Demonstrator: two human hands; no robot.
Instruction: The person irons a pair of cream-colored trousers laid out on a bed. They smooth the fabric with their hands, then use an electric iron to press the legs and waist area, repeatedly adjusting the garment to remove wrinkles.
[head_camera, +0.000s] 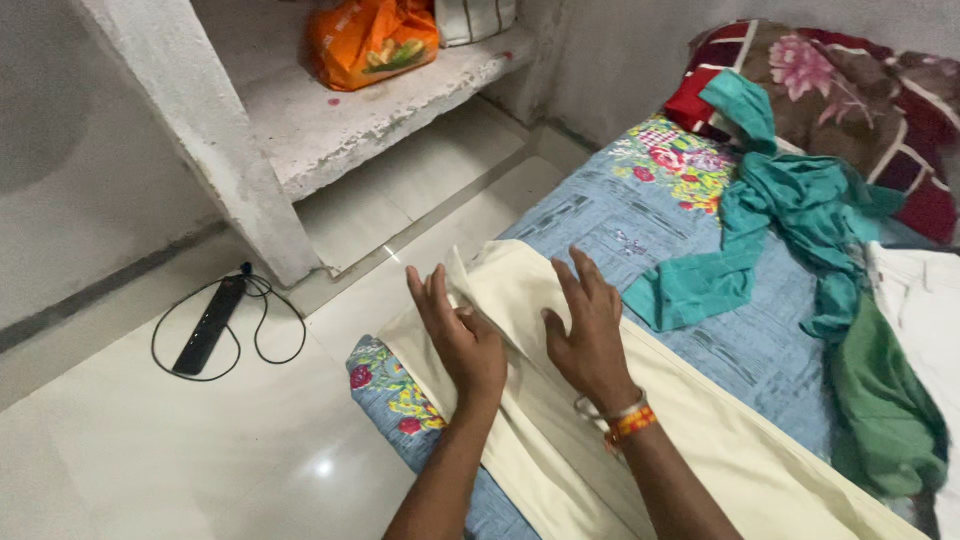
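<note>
A long cream cloth (690, 430) lies stretched along the near edge of a mattress covered by a blue flowered sheet (610, 215). My left hand (462, 335) rests on the cloth's upper left end, fingers spread, with a raised fold of the cloth beside the thumb. My right hand (590, 335) lies flat on the cloth just to the right, fingers apart; a thread band and bangle circle its wrist. Neither hand grips the fabric.
A teal garment (780, 225) and a green one (885, 410) lie crumpled on the sheet, a white cloth (925, 305) at the right edge, a flowered blanket (850, 85) behind. A black power strip (208, 325) with cable lies on the white floor. An orange bag (370, 40) sits on a concrete shelf (350, 130).
</note>
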